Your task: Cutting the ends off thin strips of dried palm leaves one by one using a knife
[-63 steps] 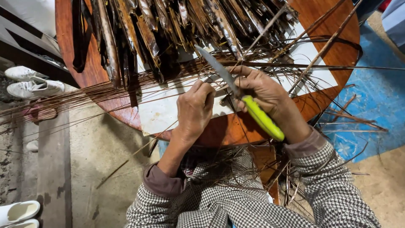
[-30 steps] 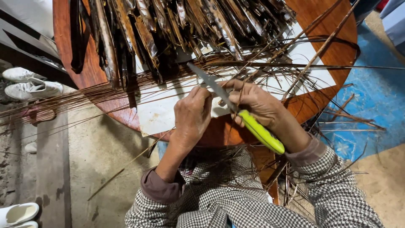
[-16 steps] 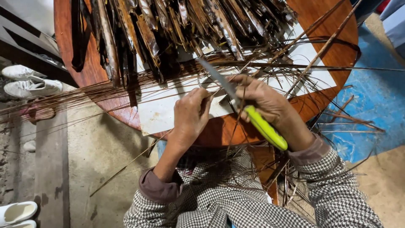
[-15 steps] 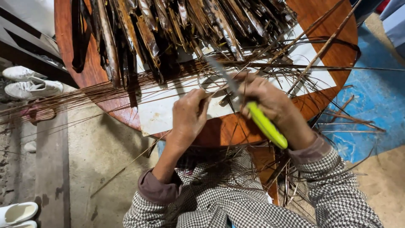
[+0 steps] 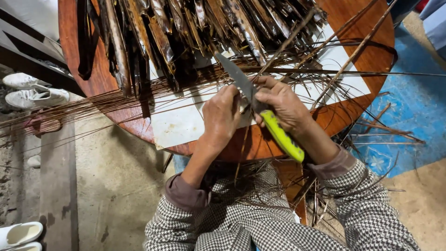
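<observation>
Round table [image 5: 371,51], knife [image 5: 260,111] gripped by right hand [image 5: 283,104]

A round reddish wooden table [image 5: 88,79] stands on bare concrete floor [image 5: 116,186], blue mat [image 5: 418,116] beside it.

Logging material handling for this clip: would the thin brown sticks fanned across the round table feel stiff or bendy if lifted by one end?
Probably bendy: the thin brown sticks are long and hair-thin, and they overhang the round table in slight curves. Likely very light, so a nudge could scatter them. The left hand grips one near the knife in the right hand, which suggests it needs steadying.
</observation>
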